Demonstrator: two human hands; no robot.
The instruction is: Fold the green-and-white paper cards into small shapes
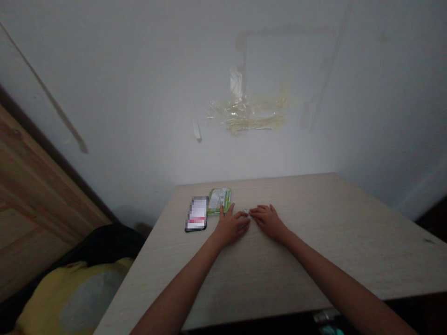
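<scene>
- Nearest us, a yellow bag [75, 298] sits low beside the counter [349, 242].
- Phone [197, 214] and green packet [220, 200] lie touching.
- Our left hand [230, 225] rests flat, fingers spread, by the packet.
- Our right hand [267, 219] pinches a tiny white scrap [246, 213]; we cannot identify it.

You can't read any words here. The green packet [219, 200] has print on it, but it is too small, and the phone [197, 213] screen is blurred.

A pale wood-grain worktop [314, 251] carries a green packet [219, 200] just beyond the left hand [230, 225] and a phone [197, 214] to its left.
</scene>
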